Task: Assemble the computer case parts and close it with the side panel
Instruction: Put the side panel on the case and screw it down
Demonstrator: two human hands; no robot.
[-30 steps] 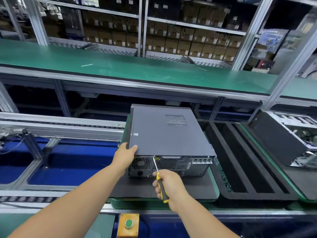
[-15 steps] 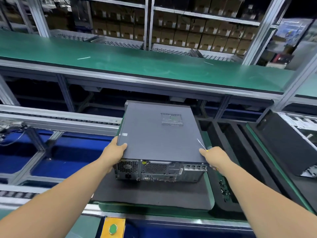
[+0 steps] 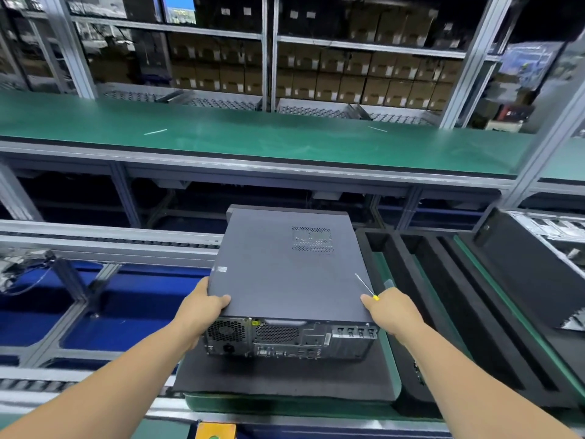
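Head view: both hands are gripping the closed computer case (image 3: 289, 267) at centre frame, left hand (image 3: 202, 307) on its near-left corner, right hand (image 3: 391, 308) also pinching a screwdriver (image 3: 365, 286), likely moving it onward next

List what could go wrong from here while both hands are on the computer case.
1. The right hand grips the screwdriver while bracing the computer case; its bare shaft lies over the side panel and may scratch it.
2. The left hand grips only the near corner, so the case might skew on the black foam pad.
3. The right grip, shared with the tool, may slip.
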